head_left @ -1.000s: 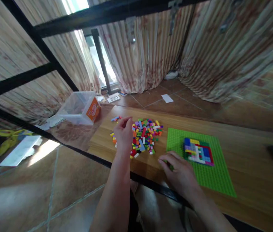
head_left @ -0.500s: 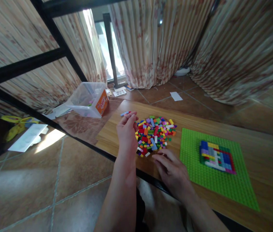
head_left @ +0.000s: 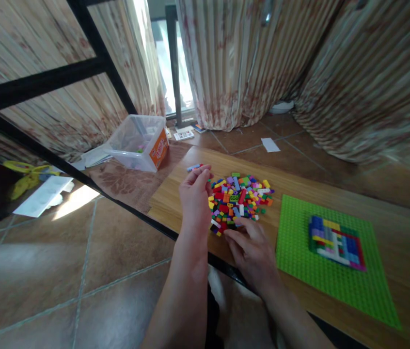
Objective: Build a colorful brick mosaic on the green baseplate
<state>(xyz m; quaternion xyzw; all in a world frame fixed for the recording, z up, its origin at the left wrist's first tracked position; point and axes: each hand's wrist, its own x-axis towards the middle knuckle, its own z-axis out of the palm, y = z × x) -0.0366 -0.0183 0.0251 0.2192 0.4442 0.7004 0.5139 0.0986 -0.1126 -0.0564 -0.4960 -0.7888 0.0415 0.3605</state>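
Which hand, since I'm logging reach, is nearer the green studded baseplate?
Right. The right hand is just left of the green studded baseplate; the left hand is farther left, at the left side of the toy brick pile.

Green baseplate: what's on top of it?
A low, multicoloured brick build sits on the green baseplate, with bare green around it. The part of the baseplate beneath the build is covered and cannot be seen.

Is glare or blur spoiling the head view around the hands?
In the head view, glare nearly whites out the window and a sunlit floor patch, both away from the left hand and right hand; the brick pile is readable, but the brick build looks soft, its studs indistinct.
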